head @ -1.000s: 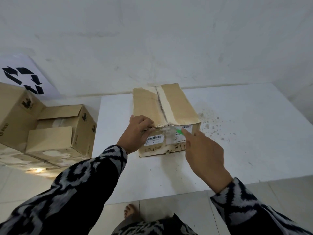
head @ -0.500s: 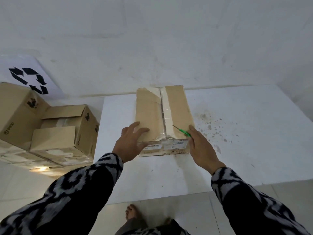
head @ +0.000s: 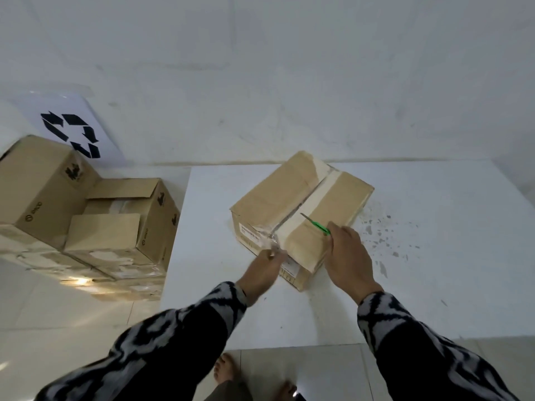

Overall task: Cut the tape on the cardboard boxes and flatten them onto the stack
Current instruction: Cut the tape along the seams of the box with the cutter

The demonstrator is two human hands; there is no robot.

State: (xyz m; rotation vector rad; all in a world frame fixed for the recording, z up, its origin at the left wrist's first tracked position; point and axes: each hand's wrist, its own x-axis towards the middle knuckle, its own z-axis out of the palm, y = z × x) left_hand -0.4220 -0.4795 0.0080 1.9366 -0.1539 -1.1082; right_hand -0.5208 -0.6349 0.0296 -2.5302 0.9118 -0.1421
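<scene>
A brown cardboard box [head: 292, 195] lies turned at an angle on the white table [head: 434, 256]. A pale tape strip runs along its top seam, which looks split. My right hand [head: 346, 256] grips a green-handled cutter [head: 317, 224] whose blade points up-left over the tape near the box's near end. At the near corner my left hand [head: 265, 270] pinches a loose bit of clear tape [head: 273, 246] by the shipping label [head: 250, 231].
On the floor at the left, a stack of flattened cardboard [head: 86, 273] carries two more boxes [head: 121, 224], one with open flaps. A recycling sign [head: 71, 134] leans on the wall behind. Grey specks mark the table to the right of the box. My bare feet show below.
The box has been rotated from straight-on to diagonal. My left hand went from resting flat on the top flap to pinching tape at the near corner. The cutter stayed over the seam.
</scene>
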